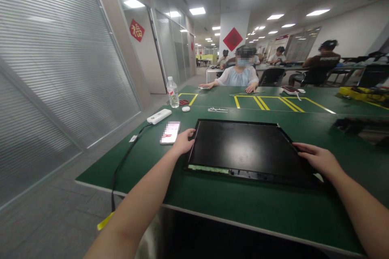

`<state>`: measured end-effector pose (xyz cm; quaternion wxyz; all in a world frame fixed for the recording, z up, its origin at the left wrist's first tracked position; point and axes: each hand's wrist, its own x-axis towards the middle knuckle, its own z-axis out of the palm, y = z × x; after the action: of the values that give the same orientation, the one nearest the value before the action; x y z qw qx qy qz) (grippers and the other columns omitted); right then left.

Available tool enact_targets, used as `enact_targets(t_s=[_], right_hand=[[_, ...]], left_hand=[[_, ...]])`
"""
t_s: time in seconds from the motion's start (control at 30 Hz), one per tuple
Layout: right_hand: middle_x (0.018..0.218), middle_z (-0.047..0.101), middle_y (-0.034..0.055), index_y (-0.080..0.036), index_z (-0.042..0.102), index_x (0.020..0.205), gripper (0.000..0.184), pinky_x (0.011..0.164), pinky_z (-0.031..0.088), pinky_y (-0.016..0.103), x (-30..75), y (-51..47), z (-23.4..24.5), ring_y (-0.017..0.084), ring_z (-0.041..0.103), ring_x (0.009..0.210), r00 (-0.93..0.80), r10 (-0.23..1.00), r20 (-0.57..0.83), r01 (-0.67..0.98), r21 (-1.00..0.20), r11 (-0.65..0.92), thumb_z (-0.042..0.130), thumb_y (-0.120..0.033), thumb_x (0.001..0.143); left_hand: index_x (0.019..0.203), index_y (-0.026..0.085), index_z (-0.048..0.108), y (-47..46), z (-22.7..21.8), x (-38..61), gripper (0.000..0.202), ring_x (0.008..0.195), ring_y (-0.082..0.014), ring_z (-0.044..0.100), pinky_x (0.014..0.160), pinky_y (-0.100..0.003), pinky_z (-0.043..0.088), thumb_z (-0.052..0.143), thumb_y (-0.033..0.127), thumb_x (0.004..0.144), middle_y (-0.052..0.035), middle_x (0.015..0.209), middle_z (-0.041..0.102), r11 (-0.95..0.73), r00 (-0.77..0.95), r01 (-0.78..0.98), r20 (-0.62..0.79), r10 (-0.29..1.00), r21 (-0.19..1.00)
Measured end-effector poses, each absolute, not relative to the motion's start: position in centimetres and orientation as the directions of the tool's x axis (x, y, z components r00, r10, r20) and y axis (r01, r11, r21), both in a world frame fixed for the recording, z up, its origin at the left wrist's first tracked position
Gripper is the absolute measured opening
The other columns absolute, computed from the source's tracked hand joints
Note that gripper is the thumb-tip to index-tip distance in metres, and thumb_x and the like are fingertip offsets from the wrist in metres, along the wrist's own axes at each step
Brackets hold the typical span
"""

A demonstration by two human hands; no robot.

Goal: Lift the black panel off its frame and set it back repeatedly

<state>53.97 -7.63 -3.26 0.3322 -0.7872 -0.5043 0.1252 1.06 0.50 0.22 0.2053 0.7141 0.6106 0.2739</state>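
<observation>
A flat, black, rectangular screen panel (240, 145) lies near the front edge of the flat green worktop (212, 198). The bare left hand (184, 141) and right hand (317, 158), well apart, touch its opposite sides; whether they clamp is unclear. Positioning seems in hand; shifting it would call for even support.

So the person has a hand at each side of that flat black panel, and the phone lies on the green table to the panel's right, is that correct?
Not quite: the head view shows the phone on the green table to the left of the black panel. There is indeed a hand at each side.
</observation>
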Motion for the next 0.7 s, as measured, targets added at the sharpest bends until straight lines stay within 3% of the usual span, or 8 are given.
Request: enact_targets(t_s=[0.1,0.2,0.33,0.43,0.53,0.7], right_hand=[[0.109,0.083,0.0063,-0.029,0.087,0.110,0.045,0.081,0.054,0.034,53.9,-7.2,-2.9,0.027,0.074,0.101,0.496,0.859,0.126,0.710,-0.629,-0.317,0.066,-0.031,0.071],[0.103,0.083,0.0070,-0.029,0.089,0.097,0.032,0.074,0.051,0.037,54.0,-6.2,-2.1,0.028,0.072,0.091,0.515,0.849,0.118,0.726,-0.586,-0.360,0.068,-0.037,0.072],[0.097,0.082,0.0071,-0.030,0.088,0.085,0.023,0.071,0.048,0.038,54.3,-5.4,-1.4,0.027,0.068,0.082,0.521,0.848,0.094,0.735,-0.556,-0.390,0.070,-0.037,0.072],[0.100,0.082,0.0079,-0.030,0.089,0.090,0.027,0.072,0.049,0.038,54.3,-5.9,-1.7,0.027,0.070,0.083,0.534,0.841,0.085,0.716,-0.574,-0.396,0.070,-0.040,0.074],[0.101,0.083,0.0069,-0.030,0.088,0.099,0.033,0.076,0.053,0.038,54.1,-7.0,-2.6,0.028,0.074,0.087,0.523,0.850,0.069,0.687,-0.624,-0.372,0.069,-0.043,0.076],[0.106,0.083,0.0074,-0.028,0.086,0.107,0.037,0.088,0.056,0.036,53.9,-7.4,-3.5,0.028,0.077,0.100,0.479,0.871,0.112,0.683,-0.671,-0.289,0.070,-0.037,0.075]], left_hand=[[0.136,0.020,0.068,1.1,0.8,0.9,0.041,0.114,-0.0277,0.075,0.101,-0.045,0.061,0.077,0.019,0.096,-0.0114,0.126,0.077,-0.126,0.086,0.794,0.095,0.992,0.594],[0.134,0.019,0.068,1.6,1.0,1.0,0.035,0.113,-0.0274,0.072,0.095,-0.049,0.062,0.071,0.035,0.103,-0.0119,0.135,0.070,-0.103,0.077,0.832,0.071,0.995,0.545],[0.136,0.021,0.067,1.3,0.8,1.1,0.036,0.116,-0.0279,0.070,0.097,-0.050,0.061,0.070,0.037,0.104,-0.0123,0.140,0.067,-0.133,0.098,0.855,0.096,0.991,0.501],[0.135,0.020,0.068,0.4,0.6,0.7,0.034,0.124,-0.0297,0.068,0.106,-0.052,0.057,0.069,0.032,0.104,-0.0133,0.141,0.068,-0.191,0.148,0.856,0.125,0.981,0.480],[0.133,0.019,0.071,-0.3,0.5,0.1,0.031,0.136,-0.0315,0.064,0.118,-0.047,0.048,0.068,0.024,0.103,-0.0150,0.141,0.070,-0.233,0.190,0.853,0.138,0.972,0.467],[0.137,0.019,0.067,-0.2,0.2,-0.4,0.037,0.121,-0.0296,0.069,0.101,-0.053,0.059,0.070,0.035,0.103,-0.0135,0.143,0.066,-0.233,0.193,0.842,0.132,0.972,0.487]])
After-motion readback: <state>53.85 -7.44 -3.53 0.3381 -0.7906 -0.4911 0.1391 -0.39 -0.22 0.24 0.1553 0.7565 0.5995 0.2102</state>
